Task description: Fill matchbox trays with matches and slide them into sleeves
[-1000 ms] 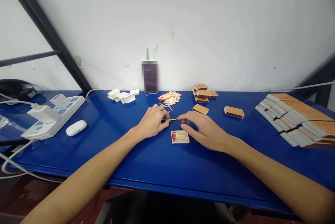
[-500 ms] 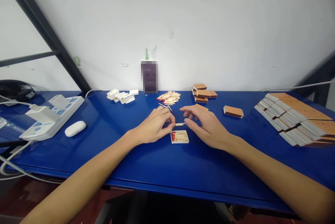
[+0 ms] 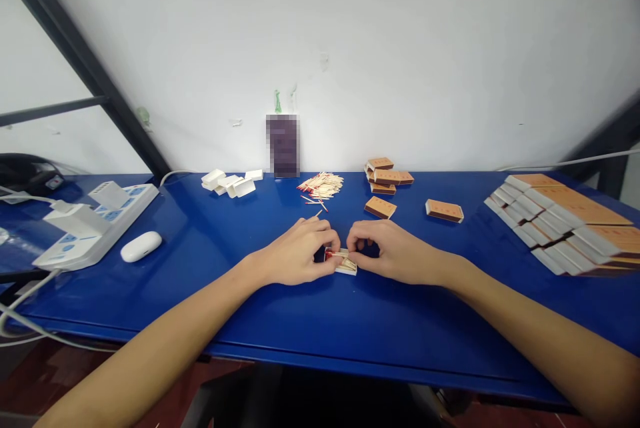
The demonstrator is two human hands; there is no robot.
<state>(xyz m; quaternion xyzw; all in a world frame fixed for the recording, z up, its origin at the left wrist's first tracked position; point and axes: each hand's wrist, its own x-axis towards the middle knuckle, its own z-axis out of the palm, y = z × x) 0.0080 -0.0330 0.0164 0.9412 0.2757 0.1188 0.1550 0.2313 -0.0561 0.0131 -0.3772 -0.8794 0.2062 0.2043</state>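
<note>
A small white matchbox tray (image 3: 349,271) lies on the blue table with red-tipped matches (image 3: 346,263) inside, partly hidden by my fingers. Over its left side, my left hand (image 3: 303,253) is closed in a pinch on matches. From the right, my right hand (image 3: 397,251) has thumb and index finger pressed together at the other ends of these matches, just above the tray. How many sticks they grip is hidden. Behind the hands lies a heap of loose matches (image 3: 323,185), with a few strays in front of it.
White empty trays (image 3: 233,185) lie back left, near a dark pixelated panel (image 3: 284,146). Orange matchbox sleeves (image 3: 387,177) are piled back right, with single boxes (image 3: 444,210) nearer. Stacked matchboxes (image 3: 565,225) stand at far right. A power strip (image 3: 100,235) and white case (image 3: 141,246) sit left.
Both hands have come down and closer together over the tray, my left bringing its matches. My right hand's fingers, apart before, have closed. An orange box behind it is now uncovered.
</note>
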